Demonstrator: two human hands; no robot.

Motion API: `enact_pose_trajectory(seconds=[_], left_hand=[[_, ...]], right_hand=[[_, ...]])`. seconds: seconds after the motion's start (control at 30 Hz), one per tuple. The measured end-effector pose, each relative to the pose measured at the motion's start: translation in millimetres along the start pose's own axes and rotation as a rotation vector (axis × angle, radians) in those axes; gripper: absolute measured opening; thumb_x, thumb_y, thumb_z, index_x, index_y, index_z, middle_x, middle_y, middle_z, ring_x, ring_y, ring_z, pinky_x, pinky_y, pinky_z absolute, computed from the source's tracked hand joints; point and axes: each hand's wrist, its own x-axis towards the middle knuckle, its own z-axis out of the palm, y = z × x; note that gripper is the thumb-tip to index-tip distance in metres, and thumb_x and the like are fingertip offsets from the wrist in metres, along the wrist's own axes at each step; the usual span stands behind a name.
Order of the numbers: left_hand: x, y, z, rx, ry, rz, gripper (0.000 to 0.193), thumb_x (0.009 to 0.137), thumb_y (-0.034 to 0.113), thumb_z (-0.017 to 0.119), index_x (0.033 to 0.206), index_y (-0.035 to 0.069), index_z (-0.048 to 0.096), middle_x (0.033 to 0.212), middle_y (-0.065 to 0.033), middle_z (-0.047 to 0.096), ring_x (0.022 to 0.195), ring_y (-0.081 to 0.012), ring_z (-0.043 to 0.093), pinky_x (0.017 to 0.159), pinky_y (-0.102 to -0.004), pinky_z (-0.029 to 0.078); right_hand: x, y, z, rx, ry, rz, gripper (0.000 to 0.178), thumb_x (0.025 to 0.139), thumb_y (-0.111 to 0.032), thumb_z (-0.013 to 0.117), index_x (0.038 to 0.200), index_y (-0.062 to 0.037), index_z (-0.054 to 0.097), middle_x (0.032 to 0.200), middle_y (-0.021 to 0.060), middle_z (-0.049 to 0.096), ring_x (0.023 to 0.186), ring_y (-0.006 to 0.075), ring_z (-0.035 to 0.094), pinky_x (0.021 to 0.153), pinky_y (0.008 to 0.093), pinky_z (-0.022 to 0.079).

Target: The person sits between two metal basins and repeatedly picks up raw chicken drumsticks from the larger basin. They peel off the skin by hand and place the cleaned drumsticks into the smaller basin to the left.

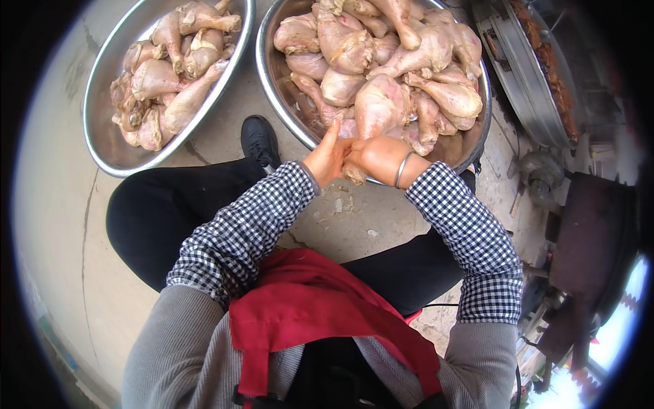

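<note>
Both my hands meet over the near rim of the right-hand steel basin, which is heaped with raw chicken legs. My right hand, a silver bangle at its wrist, is closed round the lower end of a chicken leg. The leg's thick meaty part rises above that hand, and a knobbly end shows below the fingers. My left hand presses against the right from the side, thumb stretched upward. Its other fingers are mostly hidden, so their grip is unclear.
A second steel basin with fewer chicken legs stands at the far left. At the far right is a round metal tray bearing reddish-brown pieces. Dark metal equipment stands along the right side. My black shoe is between the basins on the concrete floor.
</note>
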Motion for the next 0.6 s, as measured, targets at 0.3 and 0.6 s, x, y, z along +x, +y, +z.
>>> enact_pose_trajectory(seconds=[0.3,0.6], left_hand=[[0,-1,-3,0.005,-0.019,0.021,0.108,0.083,0.082,0.016,0.146,-0.005,0.021,0.149,-0.0184,0.033,0.139,-0.0263,0.032,0.113,-0.0434,0.027],[4,-7,-15,-0.044,-0.024,-0.007,0.109,0.081,0.085,0.017,0.144,-0.003,0.030,0.141,-0.0146,0.044,0.132,-0.0228,0.041,0.108,-0.0417,0.034]], right_hand=[[3,17,9,-0.069,0.036,0.070,0.012,0.084,-0.010,0.055,0.088,-0.0016,0.062,0.091,0.0164,0.066,0.083,0.0320,0.066,0.070,0.0402,0.053],[-6,17,17,0.700,0.180,0.317,0.014,0.085,-0.012,0.063,0.092,-0.0012,0.066,0.081,0.0181,0.067,0.075,0.0280,0.066,0.068,0.0355,0.051]])
